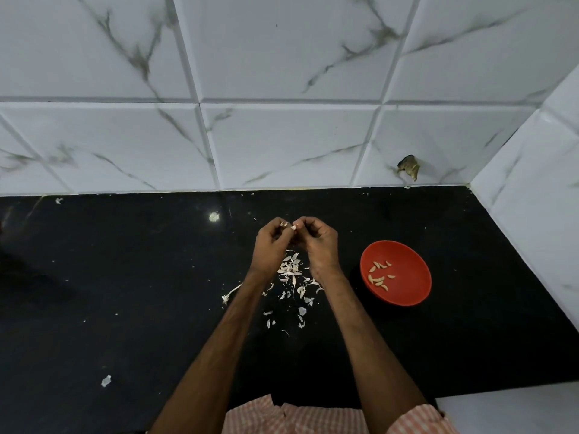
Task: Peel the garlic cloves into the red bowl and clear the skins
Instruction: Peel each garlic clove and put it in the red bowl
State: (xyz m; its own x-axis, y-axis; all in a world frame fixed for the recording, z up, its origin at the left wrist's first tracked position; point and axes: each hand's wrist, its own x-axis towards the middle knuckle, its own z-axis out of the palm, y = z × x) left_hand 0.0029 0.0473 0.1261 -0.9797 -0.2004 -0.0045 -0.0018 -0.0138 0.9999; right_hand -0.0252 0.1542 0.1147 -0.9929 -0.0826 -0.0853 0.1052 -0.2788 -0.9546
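My left hand (272, 242) and my right hand (318, 242) meet above the black counter, and both pinch a small garlic clove (289, 226) between their fingertips. Most of the clove is hidden by the fingers. Below the hands lies a pile of white garlic skins (293, 277), scattered toward me. The red bowl (404, 296) stands to the right of my right hand and holds several peeled cloves (379, 275).
The black counter (125, 292) ends at a white marble-tiled wall behind and on the right. A stray skin (106, 381) lies at the near left, another (58, 200) at the far left. A broken spot (409, 166) marks the wall tile.
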